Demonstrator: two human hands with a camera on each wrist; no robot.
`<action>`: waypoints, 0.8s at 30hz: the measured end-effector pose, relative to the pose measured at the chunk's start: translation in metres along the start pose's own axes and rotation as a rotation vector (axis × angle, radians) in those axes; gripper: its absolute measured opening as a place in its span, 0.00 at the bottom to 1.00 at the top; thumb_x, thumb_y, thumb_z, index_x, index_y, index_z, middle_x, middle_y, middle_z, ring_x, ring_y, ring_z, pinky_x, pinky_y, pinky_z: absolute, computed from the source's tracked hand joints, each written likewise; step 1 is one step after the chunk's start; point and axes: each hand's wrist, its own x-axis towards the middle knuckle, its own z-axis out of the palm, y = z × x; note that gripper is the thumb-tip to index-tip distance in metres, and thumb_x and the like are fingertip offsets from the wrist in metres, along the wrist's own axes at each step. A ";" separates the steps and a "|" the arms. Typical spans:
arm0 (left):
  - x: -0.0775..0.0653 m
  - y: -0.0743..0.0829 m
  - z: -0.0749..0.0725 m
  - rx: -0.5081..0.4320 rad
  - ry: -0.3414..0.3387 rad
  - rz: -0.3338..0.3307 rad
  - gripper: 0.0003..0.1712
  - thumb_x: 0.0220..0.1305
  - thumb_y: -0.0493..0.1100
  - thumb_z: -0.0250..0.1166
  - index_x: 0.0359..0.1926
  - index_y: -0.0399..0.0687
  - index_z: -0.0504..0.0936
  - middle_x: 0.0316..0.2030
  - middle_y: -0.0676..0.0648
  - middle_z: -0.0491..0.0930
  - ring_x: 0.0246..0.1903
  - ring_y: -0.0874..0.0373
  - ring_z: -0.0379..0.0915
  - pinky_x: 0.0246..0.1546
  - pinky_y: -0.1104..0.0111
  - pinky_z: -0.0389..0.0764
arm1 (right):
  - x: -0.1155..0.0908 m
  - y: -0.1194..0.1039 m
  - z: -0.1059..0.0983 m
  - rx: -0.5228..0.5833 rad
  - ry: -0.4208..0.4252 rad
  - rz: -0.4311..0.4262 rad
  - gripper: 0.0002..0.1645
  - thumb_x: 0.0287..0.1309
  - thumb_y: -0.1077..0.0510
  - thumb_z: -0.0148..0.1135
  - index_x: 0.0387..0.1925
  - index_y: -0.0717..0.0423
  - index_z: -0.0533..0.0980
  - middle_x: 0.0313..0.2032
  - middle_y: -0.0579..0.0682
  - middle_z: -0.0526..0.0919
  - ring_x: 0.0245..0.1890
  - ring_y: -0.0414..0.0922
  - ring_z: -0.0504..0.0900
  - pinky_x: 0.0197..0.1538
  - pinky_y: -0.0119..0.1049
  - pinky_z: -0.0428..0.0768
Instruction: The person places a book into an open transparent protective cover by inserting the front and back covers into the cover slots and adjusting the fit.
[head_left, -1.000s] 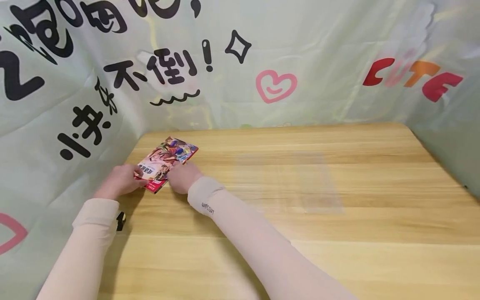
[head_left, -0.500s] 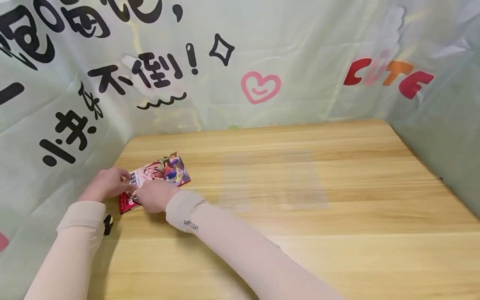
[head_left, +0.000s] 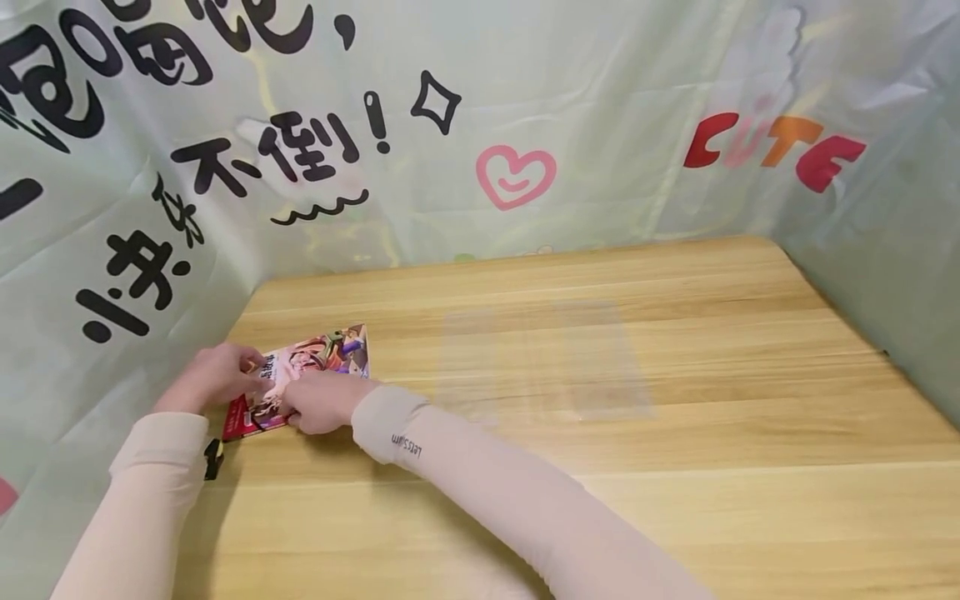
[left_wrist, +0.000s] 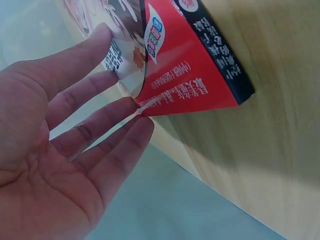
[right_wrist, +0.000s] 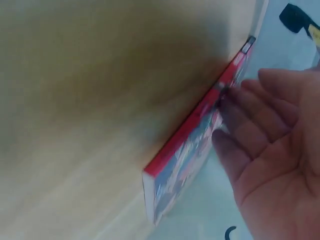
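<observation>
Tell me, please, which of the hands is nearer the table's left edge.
The left hand, at the left end of the package; the right hand is farther in, at the package's near side.

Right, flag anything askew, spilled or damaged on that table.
Only the book looks off: it sits askew near the left edge of the tabletop, slanting across its grain. I see nothing spilled and no damage, though the right hand hides part of the cover.
</observation>
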 end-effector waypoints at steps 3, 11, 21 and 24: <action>0.000 0.001 0.002 0.002 0.000 0.000 0.34 0.54 0.56 0.70 0.51 0.33 0.80 0.44 0.31 0.78 0.43 0.35 0.72 0.43 0.43 0.71 | -0.004 0.010 -0.003 -0.077 0.037 0.079 0.05 0.65 0.54 0.57 0.37 0.44 0.80 0.33 0.37 0.80 0.33 0.34 0.77 0.40 0.25 0.74; 0.002 -0.001 0.002 -0.040 -0.009 -0.033 0.35 0.53 0.56 0.72 0.51 0.32 0.80 0.42 0.33 0.79 0.42 0.39 0.72 0.42 0.45 0.72 | -0.009 0.033 -0.005 -0.187 0.088 0.145 0.10 0.66 0.57 0.55 0.44 0.46 0.80 0.38 0.42 0.82 0.37 0.38 0.79 0.43 0.30 0.78; 0.005 -0.001 0.003 -0.069 -0.028 -0.044 0.34 0.52 0.54 0.73 0.53 0.34 0.79 0.44 0.33 0.78 0.43 0.39 0.71 0.44 0.44 0.71 | -0.011 0.030 -0.006 -0.203 0.072 0.133 0.08 0.65 0.56 0.57 0.43 0.47 0.79 0.40 0.43 0.80 0.39 0.37 0.77 0.46 0.30 0.76; 0.005 0.000 0.002 -0.074 -0.015 -0.035 0.33 0.51 0.51 0.73 0.54 0.34 0.79 0.44 0.34 0.78 0.42 0.41 0.71 0.43 0.45 0.71 | -0.013 0.026 -0.008 -0.217 0.057 0.131 0.06 0.64 0.55 0.59 0.41 0.46 0.79 0.38 0.41 0.80 0.38 0.37 0.76 0.46 0.30 0.76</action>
